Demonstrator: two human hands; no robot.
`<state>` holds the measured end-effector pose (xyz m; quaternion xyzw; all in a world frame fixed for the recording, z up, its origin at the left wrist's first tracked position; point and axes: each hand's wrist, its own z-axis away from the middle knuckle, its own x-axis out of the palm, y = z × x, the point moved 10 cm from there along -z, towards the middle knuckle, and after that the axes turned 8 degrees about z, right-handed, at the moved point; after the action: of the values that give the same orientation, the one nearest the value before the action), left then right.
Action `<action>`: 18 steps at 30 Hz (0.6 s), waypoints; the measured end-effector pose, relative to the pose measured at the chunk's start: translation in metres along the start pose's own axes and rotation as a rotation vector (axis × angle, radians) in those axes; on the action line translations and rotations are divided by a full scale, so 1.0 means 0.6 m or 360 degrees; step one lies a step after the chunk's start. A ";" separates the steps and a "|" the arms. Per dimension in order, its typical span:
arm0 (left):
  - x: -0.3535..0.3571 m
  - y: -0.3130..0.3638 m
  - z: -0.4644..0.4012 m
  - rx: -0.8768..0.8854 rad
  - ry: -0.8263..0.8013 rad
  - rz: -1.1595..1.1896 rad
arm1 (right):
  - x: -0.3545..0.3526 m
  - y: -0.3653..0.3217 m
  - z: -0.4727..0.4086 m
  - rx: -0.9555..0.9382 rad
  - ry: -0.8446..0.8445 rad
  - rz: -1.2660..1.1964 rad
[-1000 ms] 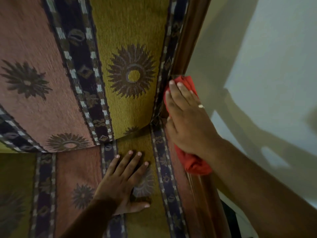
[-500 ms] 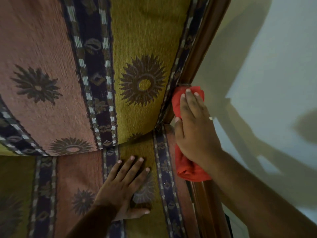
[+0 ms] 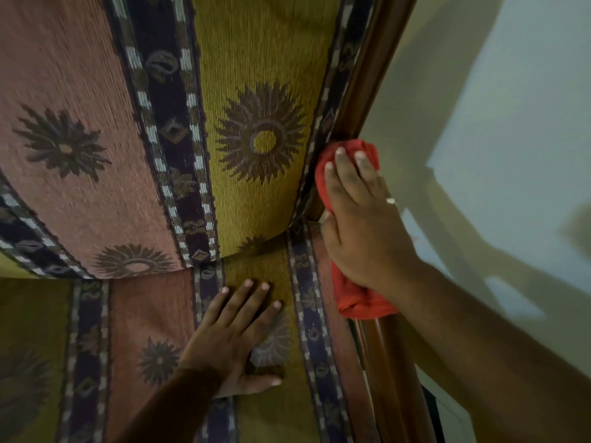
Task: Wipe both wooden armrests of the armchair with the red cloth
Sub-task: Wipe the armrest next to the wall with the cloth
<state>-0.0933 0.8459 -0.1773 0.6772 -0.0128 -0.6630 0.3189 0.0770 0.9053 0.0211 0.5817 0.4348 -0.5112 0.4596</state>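
My right hand (image 3: 361, 225) presses the red cloth (image 3: 358, 298) flat against the dark wooden armrest (image 3: 393, 362) on the chair's right side, where the armrest meets the wooden frame of the backrest (image 3: 371, 75). The cloth shows above my fingertips and below my wrist. My left hand (image 3: 236, 337) lies flat with fingers spread on the patterned seat cushion (image 3: 153, 314), holding nothing. The other armrest is out of view.
The backrest cushion (image 3: 128, 139) with striped sunburst fabric fills the upper left. A pale wall (image 3: 511, 123) with my arm's shadow stands directly right of the chair, leaving little room beside the armrest.
My right hand has slid the red cloth a little further up along the wood toward the backrest frame. The view has shifted slightly. My left hand has stayed on the seat.
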 end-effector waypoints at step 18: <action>-0.026 -0.012 0.019 -0.0259 0.0073 -0.0119 | 0.004 -0.002 0.013 0.0126 0.0009 0.0002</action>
<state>-0.1084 0.8535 -0.1658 0.6642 0.0738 -0.6575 0.3481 0.0745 0.8977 0.0181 0.6013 0.4151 -0.5260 0.4353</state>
